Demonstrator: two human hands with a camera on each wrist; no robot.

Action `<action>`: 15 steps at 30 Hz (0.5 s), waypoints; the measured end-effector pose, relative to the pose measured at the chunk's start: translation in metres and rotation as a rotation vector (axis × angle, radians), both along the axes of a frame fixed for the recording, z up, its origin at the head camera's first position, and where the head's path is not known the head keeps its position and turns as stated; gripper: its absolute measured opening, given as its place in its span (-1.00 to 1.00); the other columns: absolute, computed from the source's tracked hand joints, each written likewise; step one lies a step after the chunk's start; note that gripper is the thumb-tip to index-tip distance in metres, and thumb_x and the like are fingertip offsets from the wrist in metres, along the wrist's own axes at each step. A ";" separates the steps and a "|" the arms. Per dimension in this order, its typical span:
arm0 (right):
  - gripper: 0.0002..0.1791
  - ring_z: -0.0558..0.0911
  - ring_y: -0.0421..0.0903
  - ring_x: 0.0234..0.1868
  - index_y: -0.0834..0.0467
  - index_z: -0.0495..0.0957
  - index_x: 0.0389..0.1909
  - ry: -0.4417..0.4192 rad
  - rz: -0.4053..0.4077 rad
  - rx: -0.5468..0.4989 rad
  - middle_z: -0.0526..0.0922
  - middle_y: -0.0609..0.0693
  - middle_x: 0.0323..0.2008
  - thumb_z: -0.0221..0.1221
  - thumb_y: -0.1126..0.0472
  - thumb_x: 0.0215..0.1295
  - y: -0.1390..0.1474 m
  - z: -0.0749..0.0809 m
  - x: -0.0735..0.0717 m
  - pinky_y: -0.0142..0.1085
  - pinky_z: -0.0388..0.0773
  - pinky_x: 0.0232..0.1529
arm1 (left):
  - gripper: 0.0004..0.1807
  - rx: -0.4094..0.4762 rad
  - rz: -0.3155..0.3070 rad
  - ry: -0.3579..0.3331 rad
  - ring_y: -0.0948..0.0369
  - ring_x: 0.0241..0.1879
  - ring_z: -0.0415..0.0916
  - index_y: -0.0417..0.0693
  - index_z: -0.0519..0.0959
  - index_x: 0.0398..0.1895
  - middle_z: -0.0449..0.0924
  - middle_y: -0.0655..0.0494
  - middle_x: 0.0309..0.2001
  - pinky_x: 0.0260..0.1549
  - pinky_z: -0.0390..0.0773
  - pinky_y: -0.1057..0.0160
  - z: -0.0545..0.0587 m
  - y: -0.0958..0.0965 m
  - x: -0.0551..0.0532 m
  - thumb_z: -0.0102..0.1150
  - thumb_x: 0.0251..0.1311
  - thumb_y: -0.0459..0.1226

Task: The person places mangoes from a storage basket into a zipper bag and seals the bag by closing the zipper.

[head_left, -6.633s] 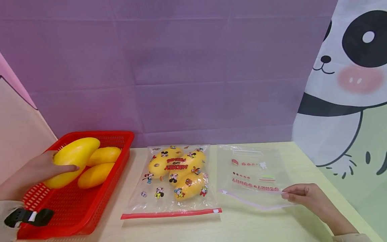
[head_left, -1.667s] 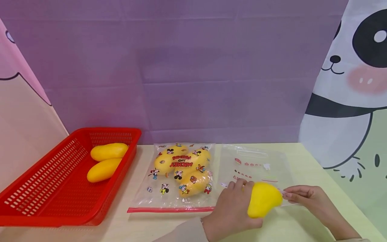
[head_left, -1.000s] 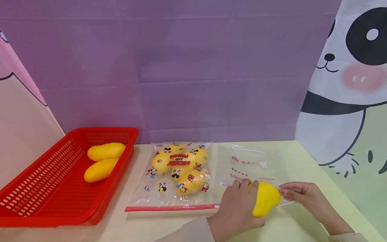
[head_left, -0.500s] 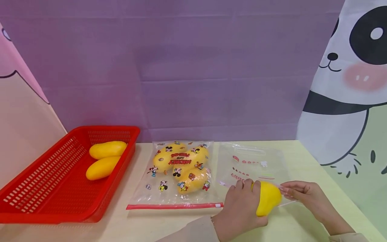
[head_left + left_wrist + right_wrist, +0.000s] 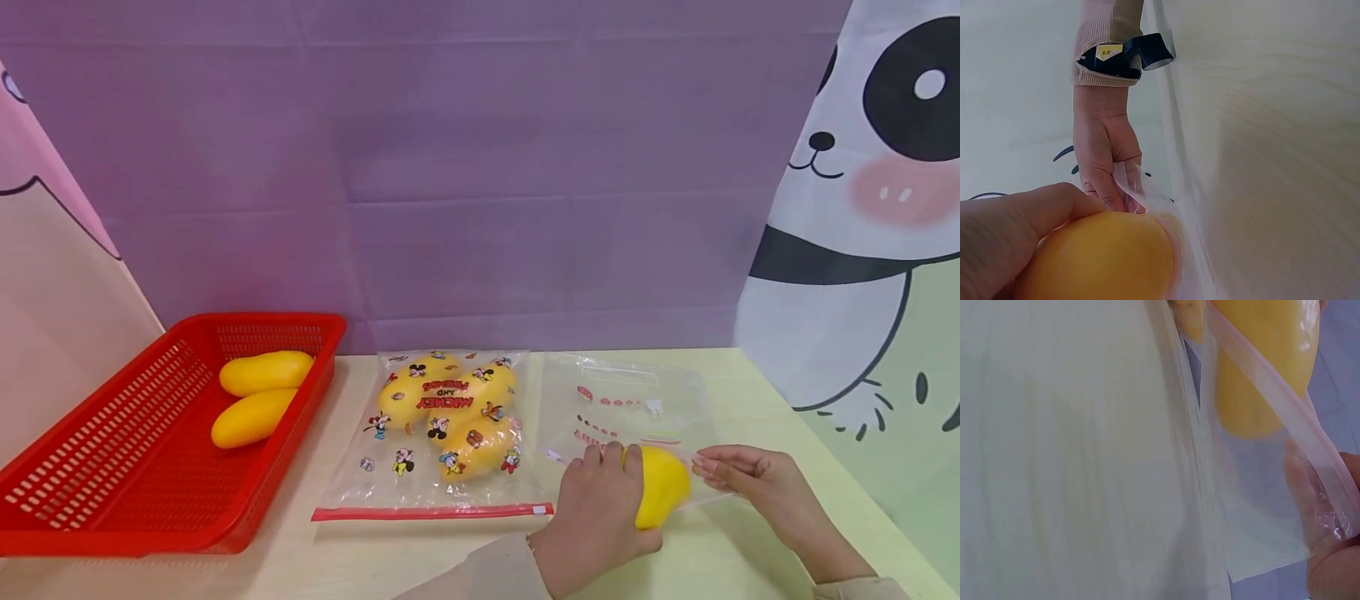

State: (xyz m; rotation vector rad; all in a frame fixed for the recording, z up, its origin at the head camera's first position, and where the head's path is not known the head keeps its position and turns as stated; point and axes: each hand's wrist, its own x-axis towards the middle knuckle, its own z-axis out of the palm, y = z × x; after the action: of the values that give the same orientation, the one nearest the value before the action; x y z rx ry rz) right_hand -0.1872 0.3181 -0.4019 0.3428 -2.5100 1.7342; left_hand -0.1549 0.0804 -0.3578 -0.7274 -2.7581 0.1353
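My left hand (image 5: 600, 517) grips a yellow mango (image 5: 663, 487) at the mouth of a clear zip bag (image 5: 618, 379) lying on the table. In the right wrist view, the lower part of the mango (image 5: 1260, 381) shows through the film, inside the bag's pink-edged opening. My right hand (image 5: 768, 496) pinches the right end of that opening between thumb and fingers. In the left wrist view, the bag's film wraps the far end of the mango (image 5: 1104, 259), while my left thumb lies along its near side.
A second clear bag (image 5: 348, 475), printed with cartoon figures and edged by a red zip strip, lies left of the first with several mangoes inside. Further left stands a red basket (image 5: 255, 492) holding two mangoes (image 5: 258, 408). A purple cloth (image 5: 465, 208) hangs behind the table.
My left hand took the mango from the red basket and carried it right to the bag's mouth. Lately the mango has shifted only slightly, while my right hand stays at the bag's edge.
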 end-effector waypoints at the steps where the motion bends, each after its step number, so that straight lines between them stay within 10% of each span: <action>1: -0.74 0.68 -0.32 -0.27 0.60 0.46 -0.09 0.003 0.003 -0.014 0.70 -0.24 -0.29 0.02 0.44 0.34 0.000 0.000 0.000 -0.45 0.60 -0.29 | -0.21 -0.003 0.005 -0.003 0.26 -0.32 0.34 0.09 0.38 0.12 0.45 0.23 -0.17 -0.43 0.38 0.40 0.000 0.000 -0.001 0.16 -0.12 0.34; 15: -0.81 0.69 -0.29 -0.27 0.28 0.64 -0.18 0.047 -0.001 -0.175 0.72 -0.18 -0.29 0.08 0.41 0.31 -0.005 0.000 0.004 -0.42 0.60 -0.29 | -0.21 0.001 -0.010 0.112 0.25 -0.20 0.39 0.10 0.40 0.18 0.44 0.21 -0.03 -0.33 0.40 0.38 -0.004 0.006 0.003 0.24 -0.12 0.27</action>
State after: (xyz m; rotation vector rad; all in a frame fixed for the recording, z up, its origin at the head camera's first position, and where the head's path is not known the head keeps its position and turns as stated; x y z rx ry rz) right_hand -0.1836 0.3127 -0.4017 0.3652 -2.3050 1.9039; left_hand -0.1521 0.0860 -0.3622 -0.7109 -2.6475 0.1676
